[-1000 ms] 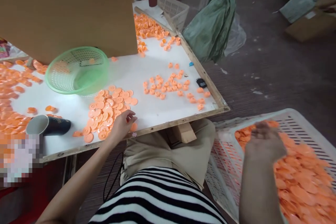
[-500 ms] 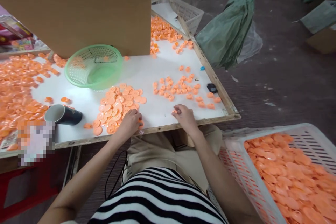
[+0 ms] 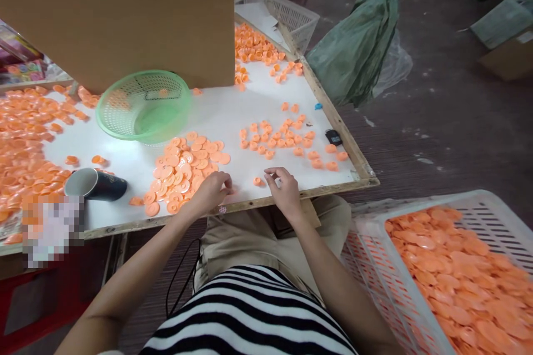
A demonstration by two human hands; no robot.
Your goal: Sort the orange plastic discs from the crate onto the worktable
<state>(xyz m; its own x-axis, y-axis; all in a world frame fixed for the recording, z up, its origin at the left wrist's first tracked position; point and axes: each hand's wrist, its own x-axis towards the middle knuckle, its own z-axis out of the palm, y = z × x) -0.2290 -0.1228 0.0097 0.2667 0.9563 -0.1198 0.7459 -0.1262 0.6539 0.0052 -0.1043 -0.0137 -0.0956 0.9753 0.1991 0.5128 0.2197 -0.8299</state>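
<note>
My left hand (image 3: 213, 191) is at the table's front edge, beside a heap of flat orange plastic discs (image 3: 181, 172). Its fingers are curled together on an orange disc (image 3: 231, 191), which is blurred and partly covered. A small orange plastic cup-shaped piece (image 3: 257, 182) rests on the white tabletop between my hands. Just right of it is my right hand (image 3: 283, 188), thumb and forefinger apart, holding nothing. Beyond that hand lie several scattered orange cup-shaped pieces (image 3: 277, 136).
A green basket (image 3: 144, 105) stands before a cardboard sheet (image 3: 125, 16). A dark mug (image 3: 106, 186) lies on its side near more orange pieces (image 3: 25, 144). At the right are a small black device (image 3: 333, 137) and a white crate (image 3: 495, 205) of orange discs.
My right hand has moved slightly left and let go of the small cup-shaped piece, which now sits on the table. My left hand has shifted a little right from the disc heap.
</note>
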